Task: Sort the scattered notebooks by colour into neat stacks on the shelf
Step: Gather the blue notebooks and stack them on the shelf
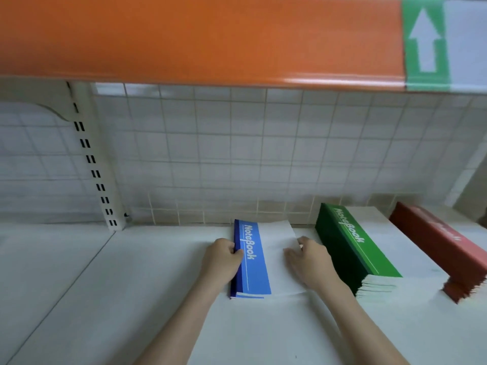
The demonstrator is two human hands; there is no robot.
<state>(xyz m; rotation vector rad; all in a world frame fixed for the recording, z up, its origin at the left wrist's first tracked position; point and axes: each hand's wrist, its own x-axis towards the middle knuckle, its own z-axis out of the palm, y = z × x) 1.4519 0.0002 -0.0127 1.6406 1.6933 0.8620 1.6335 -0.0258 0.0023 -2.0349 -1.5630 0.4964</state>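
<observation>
Both hands are working on the blue notebooks (253,259), a low stack lying flat on the white shelf (131,285) just in front of the wire-grid back panel (237,154). The left hand (224,259) is gripping the stack's spine edge, fingers curled round the dark blue side, while the right hand (307,255) is resting over the white right-hand part of the top cover, its fingers bent at the far edge; whether they are actually pinching that edge or only pressing on it is hard to tell through the blur. To the right, a much taller green stack (353,248) is standing just beside the blue one without touching it, and a red stack (442,248) is sitting beyond that near the frame edge, partly cut off. Judging from this layout, the step in hand is squaring up the blue pile, with green and red looking already sorted. No loose notebooks are showing anywhere on the shelf here, so the next move probably calls for nudging the blue edges flush and parallel with the green stack, then letting go and looking beyond this view for any remaining books. An orange shelf front (197,35) with a green arrow label (424,40) is hanging overhead.
</observation>
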